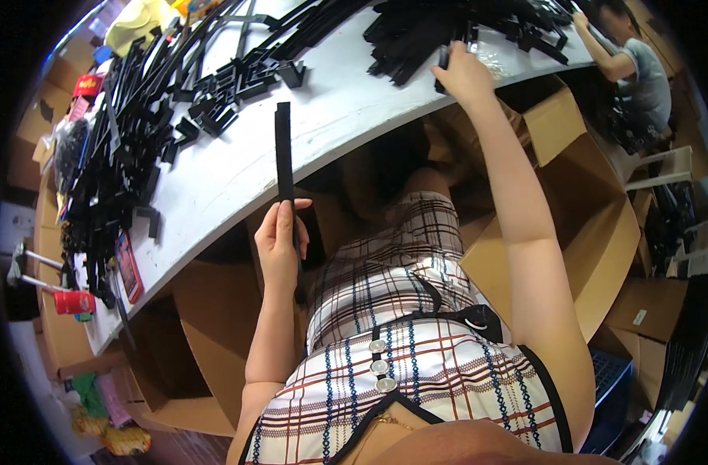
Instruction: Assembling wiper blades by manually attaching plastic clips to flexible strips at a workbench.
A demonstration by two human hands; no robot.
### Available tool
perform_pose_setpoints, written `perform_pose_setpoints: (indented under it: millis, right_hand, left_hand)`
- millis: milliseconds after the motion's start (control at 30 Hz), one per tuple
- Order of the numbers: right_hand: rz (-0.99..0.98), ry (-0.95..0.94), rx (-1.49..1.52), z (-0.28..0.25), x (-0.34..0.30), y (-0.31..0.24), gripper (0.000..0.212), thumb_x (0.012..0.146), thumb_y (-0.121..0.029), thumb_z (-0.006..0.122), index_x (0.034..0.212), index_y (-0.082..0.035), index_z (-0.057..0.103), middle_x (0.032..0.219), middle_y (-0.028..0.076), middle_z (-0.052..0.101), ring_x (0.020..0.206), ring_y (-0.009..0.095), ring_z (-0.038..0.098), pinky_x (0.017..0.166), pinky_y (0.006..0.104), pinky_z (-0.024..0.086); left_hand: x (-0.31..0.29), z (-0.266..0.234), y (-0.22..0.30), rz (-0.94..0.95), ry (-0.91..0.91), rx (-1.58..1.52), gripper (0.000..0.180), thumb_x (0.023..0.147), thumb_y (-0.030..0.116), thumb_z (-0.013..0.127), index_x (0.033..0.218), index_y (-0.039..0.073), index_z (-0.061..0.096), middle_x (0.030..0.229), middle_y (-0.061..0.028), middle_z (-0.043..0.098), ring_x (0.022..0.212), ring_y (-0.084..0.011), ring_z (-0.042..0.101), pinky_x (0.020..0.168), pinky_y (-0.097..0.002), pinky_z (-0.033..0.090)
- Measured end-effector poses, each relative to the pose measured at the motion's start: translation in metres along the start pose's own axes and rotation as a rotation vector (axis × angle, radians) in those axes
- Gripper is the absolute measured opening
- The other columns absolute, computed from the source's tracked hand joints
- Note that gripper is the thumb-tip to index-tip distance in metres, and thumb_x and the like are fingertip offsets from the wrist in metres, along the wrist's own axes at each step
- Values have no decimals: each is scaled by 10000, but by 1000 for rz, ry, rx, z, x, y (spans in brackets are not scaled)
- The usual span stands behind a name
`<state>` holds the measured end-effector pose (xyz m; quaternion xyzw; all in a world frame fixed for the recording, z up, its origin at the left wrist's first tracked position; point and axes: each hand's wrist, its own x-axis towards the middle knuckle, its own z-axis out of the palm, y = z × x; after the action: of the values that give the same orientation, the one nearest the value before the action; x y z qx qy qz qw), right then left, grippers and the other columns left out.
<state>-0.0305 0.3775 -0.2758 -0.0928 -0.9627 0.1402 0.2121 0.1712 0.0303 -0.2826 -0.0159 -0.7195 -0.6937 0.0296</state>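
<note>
My left hand [280,236] is closed around a long, flat black strip [284,151], which stands up past the table's front edge with its lower end along my wrist. My right hand [465,76] reaches to the table's front edge on the right, its thumb and fingers closed on a short dark piece [442,68] whose kind I cannot make out. Just beyond that hand lies a heap of flat black strips [408,39]. Across the left of the table spreads a tangled pile of black plastic strips and brackets [206,85].
The white table [214,182] curves across in front of me. Open cardboard boxes [594,225] stand at my right and below the table at left. A red can [75,302] and a red-edged phone-like object [127,267] are at far left. Another person [640,77] works at far right.
</note>
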Motion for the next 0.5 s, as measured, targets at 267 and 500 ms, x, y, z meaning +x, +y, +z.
perform_pose_setpoints:
  millis: [267, 500]
  right_hand:
    - [5, -2, 439, -11, -59, -6, 820, 693, -238, 745, 1410, -98, 374, 1120, 216, 611, 991, 332, 627, 887, 386, 503]
    - [307, -276, 1331, -10, -139, -30, 771, 815, -74, 639, 1469, -29, 233, 944, 44, 664, 780, 79, 559, 531, 213, 381]
  left_hand:
    - [-14, 3, -10, -55, 5, 24, 355, 1042, 292, 447, 1013, 8, 657, 572, 23, 474, 448, -35, 382, 413, -193, 277]
    - [-19, 2, -20, -99, -159, 42, 306, 1046, 265, 430, 1000, 21, 609, 654, -17, 559, 512, -42, 439, 478, -186, 332]
